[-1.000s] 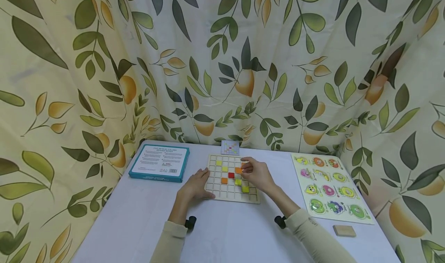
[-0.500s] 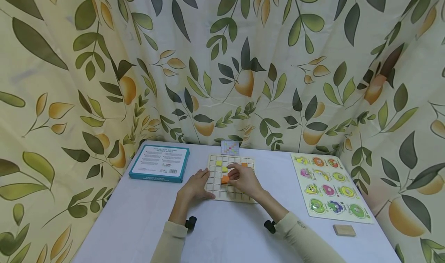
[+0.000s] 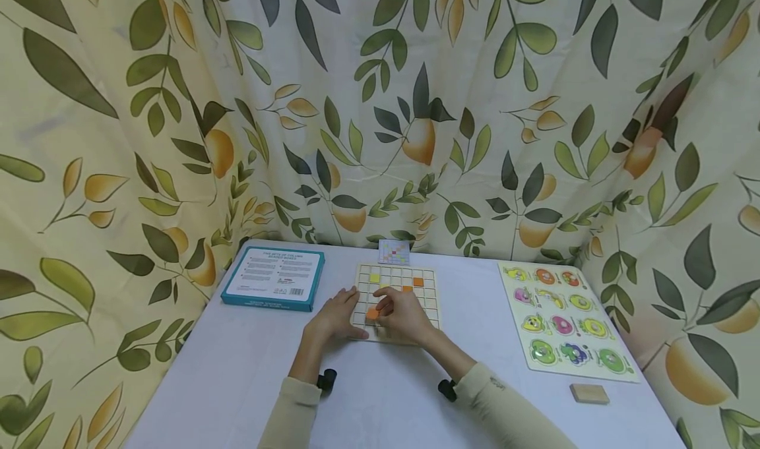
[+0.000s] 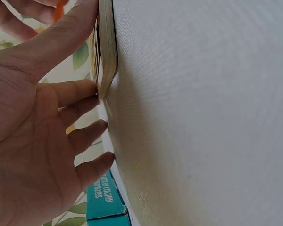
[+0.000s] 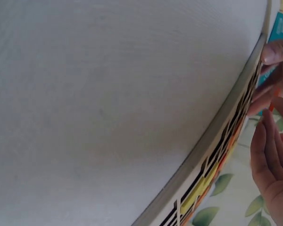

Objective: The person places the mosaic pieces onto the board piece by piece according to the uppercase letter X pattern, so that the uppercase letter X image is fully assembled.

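Observation:
A square wooden grid board point(image 3: 430, 307) lies on the table, with yellow point(image 3: 375, 278) and orange point(image 3: 418, 282) square tiles in some of its cells. My right hand point(image 3: 406, 314) pinches an orange tile point(image 3: 373, 314) above the board's near left part, and covers the middle cells. In the left wrist view only a bit of that tile point(image 4: 59, 10) shows. My left hand point(image 3: 337, 315) rests at the board's left edge, its fingers fairly straight and its thumb by the near corner. The left wrist view shows the left fingertips touching the tablecloth and board edge point(image 4: 107, 52).
A small printed card point(image 3: 394, 252) with a coloured grid lies behind the board. To the left is a teal and white box point(image 3: 273, 277). On the right lie a fruit picture board point(image 3: 567, 317) and a small wooden block point(image 3: 590, 393). A leafy curtain point(image 3: 380, 106) closes off the back.
My right hand has moved left and nearer across the board, from its right side. The orange tile it pinches has shifted left over the grid. My left hand stays in place.

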A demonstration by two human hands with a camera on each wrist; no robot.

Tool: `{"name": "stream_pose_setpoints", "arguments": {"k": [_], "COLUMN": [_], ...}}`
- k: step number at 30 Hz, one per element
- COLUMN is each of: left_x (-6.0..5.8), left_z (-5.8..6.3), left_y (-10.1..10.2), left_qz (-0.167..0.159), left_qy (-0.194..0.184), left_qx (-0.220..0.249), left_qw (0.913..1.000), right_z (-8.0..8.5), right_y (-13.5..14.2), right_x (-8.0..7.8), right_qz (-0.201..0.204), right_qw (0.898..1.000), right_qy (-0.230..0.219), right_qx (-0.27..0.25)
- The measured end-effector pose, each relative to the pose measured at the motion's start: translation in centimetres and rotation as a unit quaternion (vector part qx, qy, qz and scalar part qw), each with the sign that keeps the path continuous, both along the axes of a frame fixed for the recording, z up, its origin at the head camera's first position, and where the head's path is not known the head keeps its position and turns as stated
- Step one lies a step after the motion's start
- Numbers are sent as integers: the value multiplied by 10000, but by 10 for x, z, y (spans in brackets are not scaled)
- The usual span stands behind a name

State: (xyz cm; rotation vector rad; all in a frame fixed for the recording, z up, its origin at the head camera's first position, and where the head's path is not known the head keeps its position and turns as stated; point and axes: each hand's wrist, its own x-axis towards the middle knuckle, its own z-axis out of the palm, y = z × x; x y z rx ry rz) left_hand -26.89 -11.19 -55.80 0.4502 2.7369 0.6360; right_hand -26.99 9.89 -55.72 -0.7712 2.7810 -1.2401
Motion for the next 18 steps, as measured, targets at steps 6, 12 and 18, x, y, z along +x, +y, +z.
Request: {"name": "stream_pose_setpoints", "arguments": {"k": [6, 12, 18], "left_x": [2, 2, 3], "left_z": [2, 2, 4], "left_y": [1, 0, 1], "left_qz": [24, 67, 72], "left_qy": [19, -11, -57], "left_qx": [21, 97, 115], "left_qw": [10000, 9999, 9999], "right_z": [-3, -6, -7], "right_y": [-3, -3, -4], "right_x": [0, -2, -4], "right_qz": [-92, -32, 12], "right_qw": [9989, 9980, 9978], "right_qy": [-262, -368, -444], "right_qx": [371, 516, 490]}}
